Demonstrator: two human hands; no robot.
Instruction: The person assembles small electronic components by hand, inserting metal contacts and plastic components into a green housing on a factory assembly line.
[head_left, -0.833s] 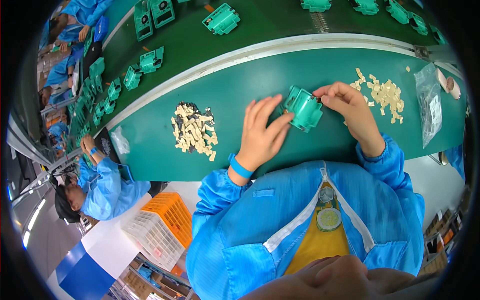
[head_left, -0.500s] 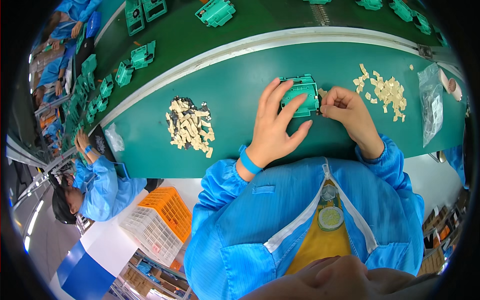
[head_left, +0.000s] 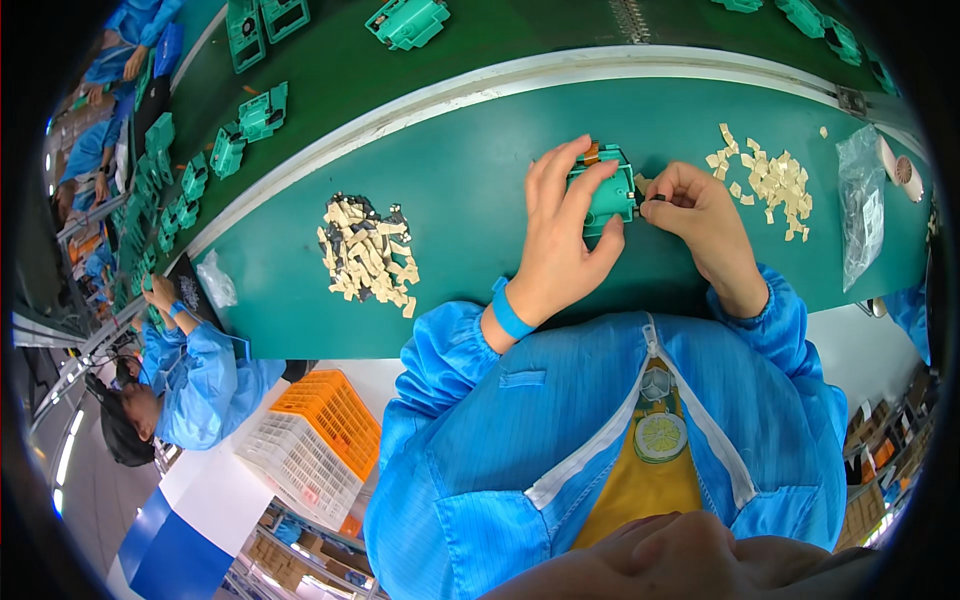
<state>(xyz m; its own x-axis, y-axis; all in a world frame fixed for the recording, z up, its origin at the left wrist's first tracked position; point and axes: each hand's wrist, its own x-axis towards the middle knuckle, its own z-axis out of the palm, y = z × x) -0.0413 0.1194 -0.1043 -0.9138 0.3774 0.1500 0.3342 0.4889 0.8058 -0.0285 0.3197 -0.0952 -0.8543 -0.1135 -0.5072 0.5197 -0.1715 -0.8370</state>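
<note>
My left hand (head_left: 553, 230) is closed around a green plastic housing (head_left: 608, 200), fingers over its far side and thumb on the near side. The housing is tilted above the green bench, and a copper-coloured part (head_left: 592, 154) shows at its far edge. At the housing's right side, my right hand (head_left: 705, 212) pinches a small black piece (head_left: 655, 198) between thumb and forefinger. A pale piece (head_left: 642, 184) shows beside those fingers; whether it is held cannot be made out. Fingers hide much of the housing's left part.
A pile of cream and black pieces (head_left: 365, 250) lies left on the bench; loose cream pieces (head_left: 778, 182) lie right, near a clear plastic bag (head_left: 862, 210). Beyond the pale rail (head_left: 480, 98), a conveyor carries several green housings (head_left: 408, 22). A co-worker (head_left: 205, 370) sits at the left.
The housing has been tilted in my left hand, bringing its copper-coloured part into sight. A black piece now shows in my right fingers. Housings on the conveyor have shifted left.
</note>
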